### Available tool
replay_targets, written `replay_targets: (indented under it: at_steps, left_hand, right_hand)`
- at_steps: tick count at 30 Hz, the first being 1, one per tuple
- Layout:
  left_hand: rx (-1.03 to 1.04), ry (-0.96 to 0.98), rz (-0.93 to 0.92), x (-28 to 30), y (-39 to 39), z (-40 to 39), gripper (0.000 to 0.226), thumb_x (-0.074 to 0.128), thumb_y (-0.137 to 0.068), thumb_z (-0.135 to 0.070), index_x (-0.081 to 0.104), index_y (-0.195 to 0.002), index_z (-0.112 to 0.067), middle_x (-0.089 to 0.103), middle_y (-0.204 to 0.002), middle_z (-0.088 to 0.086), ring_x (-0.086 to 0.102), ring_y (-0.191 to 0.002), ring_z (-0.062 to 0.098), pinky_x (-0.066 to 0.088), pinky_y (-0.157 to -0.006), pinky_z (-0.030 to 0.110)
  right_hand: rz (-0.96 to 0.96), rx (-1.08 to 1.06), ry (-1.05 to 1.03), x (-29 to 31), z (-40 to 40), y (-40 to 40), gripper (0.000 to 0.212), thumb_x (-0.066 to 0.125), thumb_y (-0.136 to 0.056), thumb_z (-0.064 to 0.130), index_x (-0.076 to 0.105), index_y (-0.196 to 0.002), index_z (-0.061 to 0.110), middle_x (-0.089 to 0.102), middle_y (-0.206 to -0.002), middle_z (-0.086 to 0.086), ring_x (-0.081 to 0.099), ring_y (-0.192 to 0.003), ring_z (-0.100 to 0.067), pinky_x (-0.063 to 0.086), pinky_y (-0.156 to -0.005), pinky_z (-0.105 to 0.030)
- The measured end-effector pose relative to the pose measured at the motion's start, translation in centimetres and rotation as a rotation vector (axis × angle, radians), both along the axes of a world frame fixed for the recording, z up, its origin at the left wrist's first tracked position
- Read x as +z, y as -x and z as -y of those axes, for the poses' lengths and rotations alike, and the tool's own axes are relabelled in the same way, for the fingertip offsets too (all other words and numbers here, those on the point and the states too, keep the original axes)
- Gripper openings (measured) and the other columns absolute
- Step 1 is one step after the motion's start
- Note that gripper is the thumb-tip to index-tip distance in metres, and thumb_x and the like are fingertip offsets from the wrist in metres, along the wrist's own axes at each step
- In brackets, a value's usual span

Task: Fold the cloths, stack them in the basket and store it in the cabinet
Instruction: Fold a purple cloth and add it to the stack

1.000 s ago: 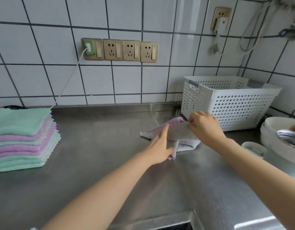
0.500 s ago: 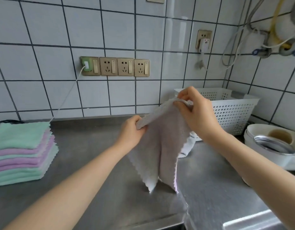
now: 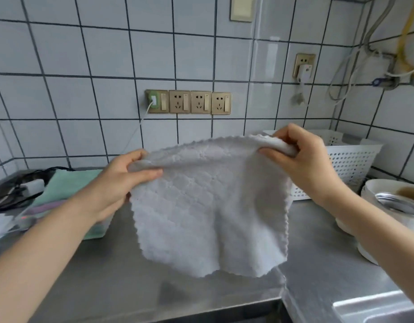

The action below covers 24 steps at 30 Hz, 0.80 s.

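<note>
While the stack of folded mint-green and lilac microfibre cloths (image 3: 68, 190) sat just beyond the left forearm, the left hand (image 3: 122, 183) had its thumb and fingers pinched on the near corner of the pale grey scallop-edged microfibre cloth (image 3: 210, 206). Half a second earlier that cloth had hung bunched and narrow between the two hands; now it was drawn out almost to its full width, clear of the stainless steel counter (image 3: 122, 276) below, its lower edge dangling free. To me that meant it was opened and ready to be laid flat or doubled over, so the fold itself was not yet begun. At the far corner the right hand (image 3: 303, 159) gripped the top edge, fingers curled round a gathered bit of fabric. Just behind that hand stood the white perforated plastic basket (image 3: 348, 159), and I could not see into it.
</note>
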State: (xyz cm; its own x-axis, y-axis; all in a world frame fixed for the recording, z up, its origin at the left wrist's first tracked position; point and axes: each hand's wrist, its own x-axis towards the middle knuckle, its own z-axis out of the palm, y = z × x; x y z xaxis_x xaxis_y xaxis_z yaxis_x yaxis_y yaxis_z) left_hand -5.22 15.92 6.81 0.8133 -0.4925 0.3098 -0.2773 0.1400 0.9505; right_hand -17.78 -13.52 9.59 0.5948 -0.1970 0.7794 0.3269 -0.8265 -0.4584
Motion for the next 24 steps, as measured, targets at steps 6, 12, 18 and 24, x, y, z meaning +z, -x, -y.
replay_targets:
  at_steps: [6,12,18,24]
  left_hand:
    - [0.112,0.18,-0.051,-0.4,1.9,-3.2,0.045,0.082,-0.055,-0.025,0.067,-0.095,-0.01,0.073,-0.091,0.006,0.07,-0.082,0.018,0.056,-0.065,0.025]
    - [0.105,0.318,-0.049,1.0,3.8,-5.9,0.017,0.061,-0.07,-0.023,0.078,-0.071,-0.026,0.075,-0.079,-0.003,0.071,-0.073,0.009,0.056,-0.059,0.021]
    - [0.265,0.236,-0.073,-0.4,0.7,-5.1,0.027,0.072,-0.066,-0.024,0.07,-0.091,-0.014,0.075,-0.078,-0.003,0.07,-0.066,0.009,0.054,-0.055,0.019]
    - [0.382,-0.113,-0.173,-11.0,-3.5,-4.8,0.013,0.063,-0.087,-0.005,0.064,-0.083,-0.018,0.073,-0.07,-0.006,0.069,-0.066,0.013,0.051,-0.053,0.022]
  right_hand:
    - [-0.188,0.206,-0.269,-0.8,-1.8,0.8,0.016,0.074,-0.078,0.02,0.061,-0.082,0.013,0.06,-0.074,0.0,0.055,-0.065,-0.005,0.046,-0.057,-0.017]
    - [-0.237,0.635,-0.773,1.0,-4.3,1.9,0.015,0.067,-0.073,0.016,0.064,-0.087,0.017,0.07,-0.077,-0.001,0.068,-0.065,-0.015,0.056,-0.055,-0.025]
    - [-0.293,0.519,-1.005,-1.8,-3.7,-3.2,0.008,0.064,-0.083,0.014,0.065,-0.09,0.01,0.067,-0.08,-0.008,0.062,-0.067,-0.022,0.054,-0.062,-0.029]
    - [-0.564,0.223,-0.974,-13.0,-2.8,-7.1,0.024,0.058,-0.092,0.009,0.056,-0.068,0.011,0.046,-0.058,-0.004,0.042,-0.048,-0.013,0.033,-0.046,-0.021]
